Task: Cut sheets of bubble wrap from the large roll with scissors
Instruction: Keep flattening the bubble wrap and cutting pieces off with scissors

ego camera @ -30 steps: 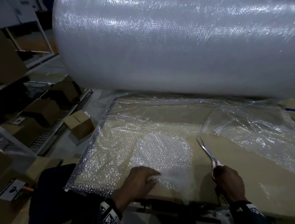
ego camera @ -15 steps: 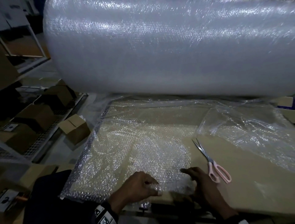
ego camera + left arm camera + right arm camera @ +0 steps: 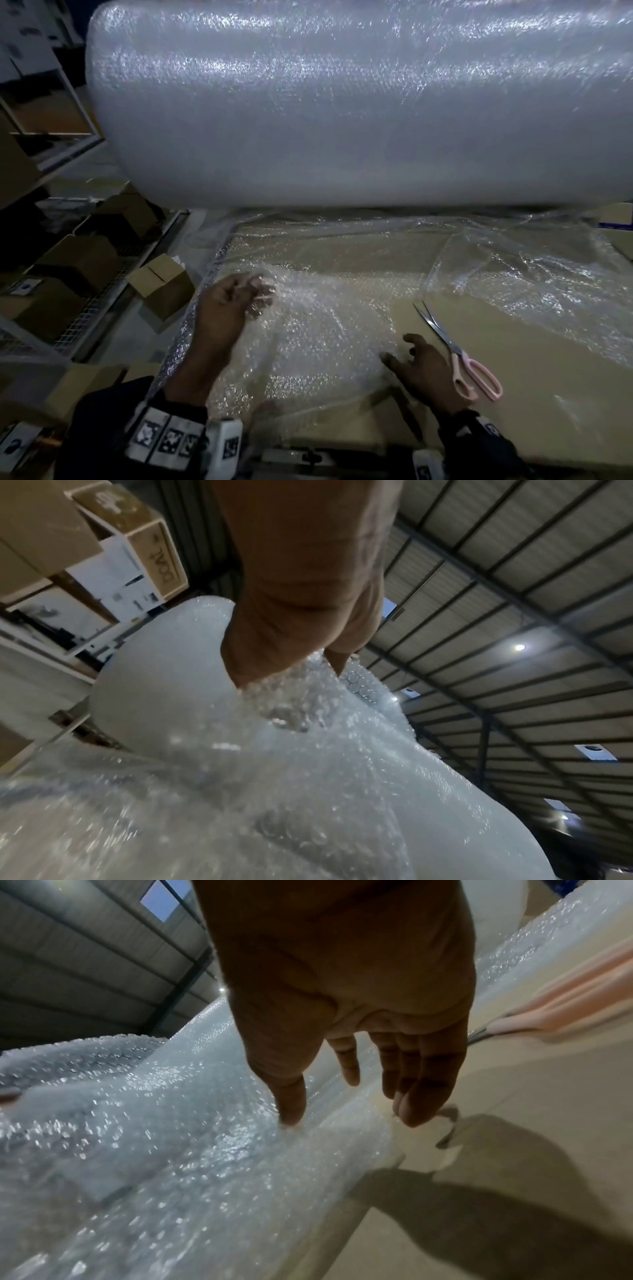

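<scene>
Since a second ago the scissors (image 3: 459, 356) have left the right hand (image 3: 423, 368) and lie flat just right of the cut sheet (image 3: 318, 329), blades slightly parted. That sheet lies on the cardboard table (image 3: 548, 394) below the large roll (image 3: 342, 102). Its far left corner is pinched and lifted by the left hand (image 3: 226, 308), while the right hand, fingers loosely spread, presses its near right edge. One sheet looks cut free; folding or stacking it, and further cuts, remain. Boxes (image 3: 161, 284) sit left of the table.

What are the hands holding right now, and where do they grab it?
The left hand grips the clear bubble wrap sheet at a raised fold. The right hand holds nothing; the pink-handled scissors lie beside it.
</scene>
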### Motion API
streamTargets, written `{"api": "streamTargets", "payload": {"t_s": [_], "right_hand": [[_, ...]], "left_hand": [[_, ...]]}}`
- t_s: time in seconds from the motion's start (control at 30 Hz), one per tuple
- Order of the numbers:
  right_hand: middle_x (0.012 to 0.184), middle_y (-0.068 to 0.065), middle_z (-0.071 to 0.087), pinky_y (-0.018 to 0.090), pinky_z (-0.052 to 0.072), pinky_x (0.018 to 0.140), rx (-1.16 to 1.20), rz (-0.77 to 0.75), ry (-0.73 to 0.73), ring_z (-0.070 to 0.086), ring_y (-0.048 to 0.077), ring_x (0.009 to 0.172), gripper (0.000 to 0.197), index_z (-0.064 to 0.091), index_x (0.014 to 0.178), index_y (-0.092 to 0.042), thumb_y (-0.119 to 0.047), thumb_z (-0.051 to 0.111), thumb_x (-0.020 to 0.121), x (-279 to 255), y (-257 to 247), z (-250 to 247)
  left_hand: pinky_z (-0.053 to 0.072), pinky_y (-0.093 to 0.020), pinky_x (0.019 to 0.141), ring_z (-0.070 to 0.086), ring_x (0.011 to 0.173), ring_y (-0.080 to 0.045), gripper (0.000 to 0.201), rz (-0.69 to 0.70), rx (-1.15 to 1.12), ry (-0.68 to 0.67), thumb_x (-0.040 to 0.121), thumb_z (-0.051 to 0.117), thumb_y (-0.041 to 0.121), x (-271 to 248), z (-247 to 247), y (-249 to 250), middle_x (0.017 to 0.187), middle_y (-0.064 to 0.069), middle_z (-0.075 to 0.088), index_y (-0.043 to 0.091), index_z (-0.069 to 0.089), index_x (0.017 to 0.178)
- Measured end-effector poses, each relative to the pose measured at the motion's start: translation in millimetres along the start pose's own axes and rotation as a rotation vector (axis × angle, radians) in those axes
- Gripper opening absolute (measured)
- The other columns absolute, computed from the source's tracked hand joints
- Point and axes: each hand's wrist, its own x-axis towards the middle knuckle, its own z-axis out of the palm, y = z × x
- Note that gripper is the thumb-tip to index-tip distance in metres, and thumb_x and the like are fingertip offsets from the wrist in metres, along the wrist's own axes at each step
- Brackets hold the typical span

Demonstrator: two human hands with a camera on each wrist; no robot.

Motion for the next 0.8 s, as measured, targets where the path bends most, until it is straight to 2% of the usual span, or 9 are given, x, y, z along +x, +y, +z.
{"api": "streamTargets", "payload": {"t_s": [0.1,0.2,0.3,0.37,0.43,0.5,0.6,0.7,0.8], "right_hand": [[0.124,0.012,0.064,0.035,0.052,0.090,-0.094,-0.010,-0.021,0.066,0.028,0.113,0.114,0.051,0.145,-0.026,-0.099,0.058,0.058,10,-8,19],[0.132,0.015,0.053,0.038,0.050,0.090,-0.151,0.025,-0.020,0.064,0.035,0.115,0.096,0.047,0.147,-0.021,-0.078,0.074,0.074,13,-17,31],[0.124,0.015,0.057,0.039,0.052,0.085,-0.219,0.075,-0.026,0.065,0.039,0.108,0.077,0.050,0.129,-0.017,-0.057,0.084,0.072,16,-18,33],[0.111,0.013,0.067,0.034,0.048,0.073,-0.239,0.085,-0.015,0.067,0.037,0.103,0.063,0.053,0.107,-0.016,-0.052,0.087,0.068,18,-15,28],[0.099,0.008,0.067,0.033,0.047,0.071,-0.235,0.089,-0.039,0.068,0.034,0.100,0.056,0.054,0.096,-0.017,-0.049,0.089,0.067,19,-12,20],[0.085,0.005,0.066,0.033,0.054,0.072,-0.188,0.099,-0.083,0.071,0.030,0.090,0.045,0.058,0.086,-0.017,-0.041,0.090,0.064,20,-10,10],[0.061,0.012,0.069,0.037,0.056,0.060,-0.075,0.096,-0.142,0.072,0.032,0.065,0.024,0.070,0.063,-0.005,-0.025,0.082,0.069,21,1,-1],[0.061,0.018,0.068,0.042,0.055,0.057,0.249,0.181,-0.123,0.070,0.037,0.056,0.020,0.073,0.069,0.000,-0.012,0.082,0.082,13,8,-16],[0.083,0.019,0.075,0.042,0.056,0.071,0.545,0.294,-0.077,0.076,0.034,0.072,0.014,0.073,0.092,-0.001,-0.013,0.079,0.090,5,10,-38]], "left_hand": [[0.060,-0.037,0.070,0.077,0.083,-0.025,0.011,0.076,-0.033,0.104,0.102,0.067,0.013,24,-12,22,0.098,-0.011,0.080,0.015,0.076,0.107],[0.056,-0.023,0.063,0.073,0.073,-0.006,0.011,0.250,0.008,0.286,0.100,0.069,0.008,38,-15,40,0.090,-0.007,0.078,0.007,0.076,0.107],[0.057,-0.022,0.065,0.072,0.075,-0.005,0.011,0.396,0.131,0.324,0.099,0.072,0.014,34,-9,42,0.091,-0.001,0.078,0.013,0.077,0.108],[0.056,-0.025,0.064,0.069,0.072,0.000,0.015,0.396,0.272,0.222,0.097,0.073,0.014,18,-1,25,0.088,0.008,0.077,0.024,0.077,0.108],[0.059,-0.022,0.078,0.070,0.084,0.007,0.021,0.430,0.487,0.077,0.097,0.073,0.016,-1,9,-5,0.098,0.014,0.078,0.029,0.078,0.113],[0.058,-0.028,0.084,0.072,0.085,-0.002,0.021,0.523,0.706,-0.094,0.097,0.071,0.024,-19,18,-37,0.099,0.011,0.079,0.029,0.079,0.115],[0.056,-0.037,0.086,0.070,0.082,-0.012,0.027,0.616,0.836,-0.251,0.087,0.070,0.022,-37,26,-77,0.098,0.007,0.079,0.028,0.078,0.112],[0.056,-0.045,0.098,0.069,0.110,-0.006,0.029,0.652,0.832,-0.383,0.087,0.069,0.026,-52,27,-107,0.118,0.013,0.077,0.031,0.075,0.115],[0.047,-0.042,0.108,0.059,0.131,-0.002,0.032,0.727,0.840,-0.533,0.091,0.071,0.028,-71,27,-139,0.132,0.018,0.070,0.033,0.072,0.123]]}}
